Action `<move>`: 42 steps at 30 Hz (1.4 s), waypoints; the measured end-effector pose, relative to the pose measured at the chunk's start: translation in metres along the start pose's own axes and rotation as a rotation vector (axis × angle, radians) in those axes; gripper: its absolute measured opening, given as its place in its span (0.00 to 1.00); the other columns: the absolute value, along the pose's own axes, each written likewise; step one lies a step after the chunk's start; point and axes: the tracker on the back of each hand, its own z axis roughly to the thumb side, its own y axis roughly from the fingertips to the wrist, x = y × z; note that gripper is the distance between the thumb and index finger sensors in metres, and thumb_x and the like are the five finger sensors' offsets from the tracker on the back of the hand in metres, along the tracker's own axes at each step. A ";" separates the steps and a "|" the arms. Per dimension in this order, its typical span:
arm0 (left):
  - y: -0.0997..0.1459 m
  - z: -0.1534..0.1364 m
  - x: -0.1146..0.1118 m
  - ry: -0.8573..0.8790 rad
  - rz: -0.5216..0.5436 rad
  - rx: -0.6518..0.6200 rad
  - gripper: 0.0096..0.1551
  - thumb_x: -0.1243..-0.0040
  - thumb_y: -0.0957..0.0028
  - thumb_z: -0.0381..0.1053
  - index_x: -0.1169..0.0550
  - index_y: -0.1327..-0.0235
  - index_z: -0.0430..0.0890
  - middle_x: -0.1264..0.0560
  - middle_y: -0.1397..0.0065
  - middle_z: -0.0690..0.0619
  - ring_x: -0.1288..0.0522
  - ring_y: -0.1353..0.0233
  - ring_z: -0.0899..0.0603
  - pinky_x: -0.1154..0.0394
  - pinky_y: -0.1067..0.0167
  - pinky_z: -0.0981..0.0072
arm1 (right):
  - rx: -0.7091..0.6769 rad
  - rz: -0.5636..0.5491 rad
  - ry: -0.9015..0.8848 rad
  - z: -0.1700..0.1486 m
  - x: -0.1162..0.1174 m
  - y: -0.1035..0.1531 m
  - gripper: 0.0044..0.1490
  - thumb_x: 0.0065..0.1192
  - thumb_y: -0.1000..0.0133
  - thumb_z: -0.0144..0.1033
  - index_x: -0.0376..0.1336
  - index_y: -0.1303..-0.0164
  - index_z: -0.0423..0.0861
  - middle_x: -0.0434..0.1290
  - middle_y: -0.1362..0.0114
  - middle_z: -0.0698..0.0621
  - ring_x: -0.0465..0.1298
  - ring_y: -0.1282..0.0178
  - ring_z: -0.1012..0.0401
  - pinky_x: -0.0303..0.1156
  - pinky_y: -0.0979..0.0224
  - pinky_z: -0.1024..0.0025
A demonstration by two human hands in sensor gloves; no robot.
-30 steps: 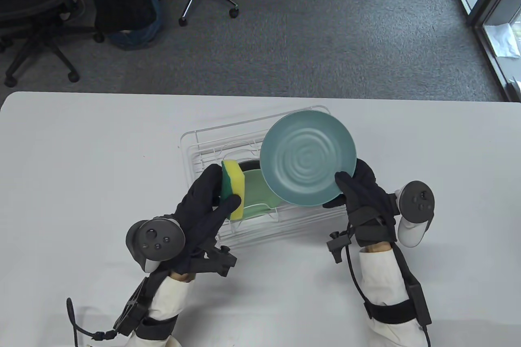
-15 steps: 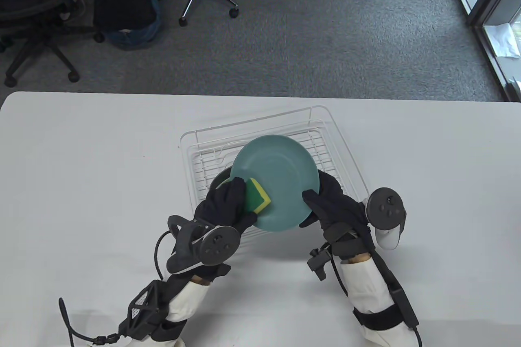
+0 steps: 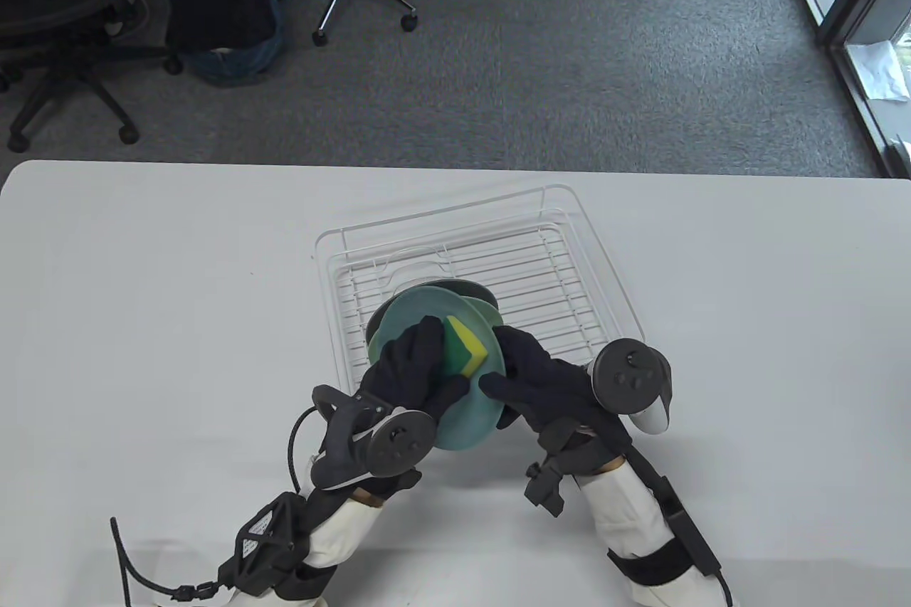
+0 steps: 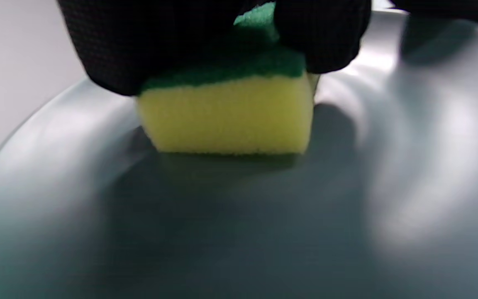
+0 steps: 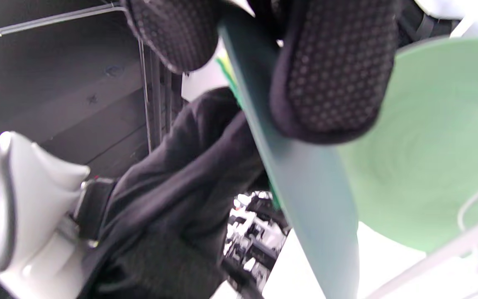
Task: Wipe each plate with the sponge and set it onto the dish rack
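Note:
A teal plate point(image 3: 464, 420) is held tilted, almost on edge, over the front left corner of the white wire dish rack point(image 3: 535, 280). My right hand point(image 3: 530, 383) grips its right rim, thumb on the near face and fingers point(image 5: 334, 70) behind. My left hand point(image 3: 416, 365) holds a yellow and green sponge point(image 3: 466, 345) and presses it against the plate's face. In the left wrist view the sponge point(image 4: 226, 116) sits yellow side down on the plate point(image 4: 264, 228). A light green plate point(image 5: 430, 145) stands in the rack just behind the teal plate point(image 5: 313, 199).
The rack stands mid-table on the white tabletop point(image 3: 156, 294), with its right half bare wire. Beyond the table's far edge lies grey carpet with office chairs point(image 3: 64, 16) at the upper left. A glass door point(image 3: 868, 9) is at the right.
The right hand brought the teal plate down and left from above the rack and tipped it steeper. The left hand laid the sponge on it and is rubbing the plate's face.

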 end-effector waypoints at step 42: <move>0.001 0.027 -0.004 0.013 -0.156 -0.160 0.46 0.37 0.47 0.58 0.33 0.21 0.34 0.24 0.27 0.36 0.19 0.35 0.34 0.17 0.42 0.55 | 0.069 -0.138 -0.097 -0.008 -0.030 0.011 0.43 0.56 0.35 0.29 0.45 0.26 0.14 0.63 0.34 0.16 0.76 0.45 0.33 0.84 0.50 0.63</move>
